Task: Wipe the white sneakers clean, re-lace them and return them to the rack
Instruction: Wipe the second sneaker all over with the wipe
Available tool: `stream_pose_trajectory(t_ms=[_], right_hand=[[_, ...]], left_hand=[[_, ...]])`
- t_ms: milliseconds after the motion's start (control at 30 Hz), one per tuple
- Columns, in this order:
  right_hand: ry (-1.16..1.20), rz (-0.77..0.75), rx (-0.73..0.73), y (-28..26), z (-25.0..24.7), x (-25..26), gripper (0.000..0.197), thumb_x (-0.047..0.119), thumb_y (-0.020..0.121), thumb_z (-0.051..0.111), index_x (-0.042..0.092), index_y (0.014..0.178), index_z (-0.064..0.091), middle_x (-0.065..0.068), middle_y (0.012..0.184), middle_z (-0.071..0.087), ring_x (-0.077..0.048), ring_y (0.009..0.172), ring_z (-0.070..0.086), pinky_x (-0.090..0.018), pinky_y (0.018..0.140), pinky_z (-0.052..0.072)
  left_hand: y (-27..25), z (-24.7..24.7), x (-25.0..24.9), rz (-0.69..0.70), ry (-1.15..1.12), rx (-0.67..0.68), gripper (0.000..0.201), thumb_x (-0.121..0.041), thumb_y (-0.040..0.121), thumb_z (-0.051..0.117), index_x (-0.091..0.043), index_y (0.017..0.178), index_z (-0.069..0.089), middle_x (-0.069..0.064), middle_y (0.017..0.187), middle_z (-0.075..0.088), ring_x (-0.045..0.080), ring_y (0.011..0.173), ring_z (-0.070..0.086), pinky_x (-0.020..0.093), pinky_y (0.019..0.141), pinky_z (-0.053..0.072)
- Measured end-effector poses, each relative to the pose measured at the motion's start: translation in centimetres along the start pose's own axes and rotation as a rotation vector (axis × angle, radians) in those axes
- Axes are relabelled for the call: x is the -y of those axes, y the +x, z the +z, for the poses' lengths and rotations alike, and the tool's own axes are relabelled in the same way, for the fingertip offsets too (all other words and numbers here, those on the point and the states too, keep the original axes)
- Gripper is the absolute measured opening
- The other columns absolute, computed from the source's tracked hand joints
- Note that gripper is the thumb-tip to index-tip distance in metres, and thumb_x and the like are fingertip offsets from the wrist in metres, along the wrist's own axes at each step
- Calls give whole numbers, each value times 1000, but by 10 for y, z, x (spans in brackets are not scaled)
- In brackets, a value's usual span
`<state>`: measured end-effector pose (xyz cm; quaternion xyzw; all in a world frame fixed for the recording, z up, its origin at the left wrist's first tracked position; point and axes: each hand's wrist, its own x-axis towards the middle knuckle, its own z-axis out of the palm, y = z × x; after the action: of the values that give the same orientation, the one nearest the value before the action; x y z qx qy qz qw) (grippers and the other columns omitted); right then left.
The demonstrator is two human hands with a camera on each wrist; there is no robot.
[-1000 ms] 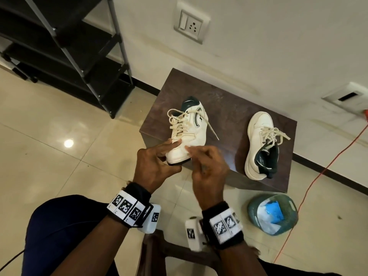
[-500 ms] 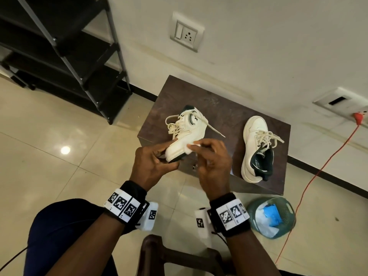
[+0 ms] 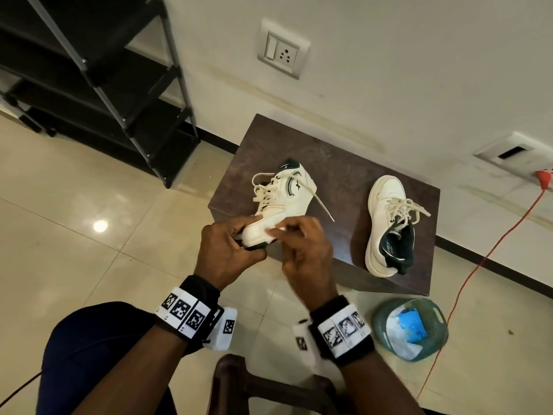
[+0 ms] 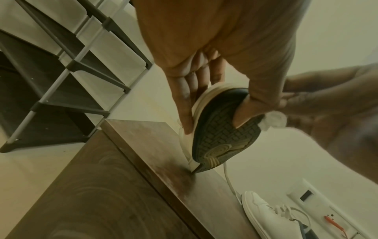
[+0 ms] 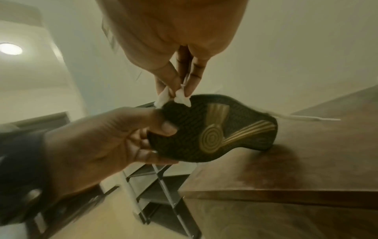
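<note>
My left hand grips the toe of a white sneaker, thumb under its dark sole, fingers on the upper. The toe is lifted off the brown table; the heel rests on the tabletop. A loose lace trails from it. My right hand pinches a small white wipe against the toe's front edge. The second white sneaker lies on the table's right side, toe pointing away from me.
A black shoe rack stands at the left against the wall. A green basket with white and blue items sits on the floor by the table. An orange cable runs across the floor at right. A dark chair back is below my arms.
The sneaker's toe has been lifted and turned, showing more of its side. My right hand has shifted with the wipe to the toe's front edge.
</note>
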<state>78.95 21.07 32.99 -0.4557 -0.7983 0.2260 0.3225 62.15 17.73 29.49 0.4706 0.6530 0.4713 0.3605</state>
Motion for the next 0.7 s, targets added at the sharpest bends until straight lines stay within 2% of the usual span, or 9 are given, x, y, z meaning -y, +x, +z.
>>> stream_pose_trajectory(t_ms=[67,133,167,267,367,467,567,700], right_hand=[[-39,132,-72,19,-2,-29,38,-12,80,64,15,102,80,-3,103,64,-15,102,56,-21,92,46],[-60,271,-101,35,-3,-46,35,-10,82,65,16,100,80,2,103,63,-16,101,58,-33,91,52],[-59,296,-103,37,-1,-44,35,-10,83,64,16,100,80,2,103,63,-16,100,59,-34,91,53],[-20,141,-67,24,5,-17,36,-11,79,64,12,100,80,-3,101,64,-18,100,57,-20,91,46],[12,14,47,7,4,-1,32,-4,79,64,11,104,79,-5,101,63,-15,101,56,-16,89,45],[28,79,34,25,0,-28,23,3,79,71,12,99,80,-1,98,63,-8,97,53,-13,87,42],[-55,166,20,38,1,-45,18,0,81,72,9,95,80,-3,96,63,-12,93,54,-21,84,45],[17,36,121,24,3,-20,21,5,84,65,13,97,81,0,98,64,-12,96,55,-15,86,42]], left_hand=[[-2,1,2,-6,8,14,61,-12,54,86,-19,114,78,-10,109,77,0,94,72,25,80,61],[-5,1,3,-13,4,32,63,-8,54,88,-19,115,77,-5,116,75,-2,101,70,24,84,60],[-6,1,4,-17,2,34,64,-5,54,88,-19,116,77,-3,116,75,-3,102,70,23,84,60],[-2,-3,6,-19,25,18,65,-3,53,88,-19,114,78,-3,115,75,-7,101,68,22,85,60],[0,-4,9,34,63,33,65,-1,53,86,-20,114,77,-5,118,73,-7,105,67,19,84,58],[-1,-2,12,60,48,46,65,1,53,83,-19,115,77,1,124,71,0,111,67,22,87,58],[-3,3,17,95,58,75,70,5,54,83,-18,120,75,6,131,68,6,120,64,29,94,57],[-2,2,19,140,91,29,69,5,56,82,-18,121,74,2,131,67,5,122,63,31,97,56]])
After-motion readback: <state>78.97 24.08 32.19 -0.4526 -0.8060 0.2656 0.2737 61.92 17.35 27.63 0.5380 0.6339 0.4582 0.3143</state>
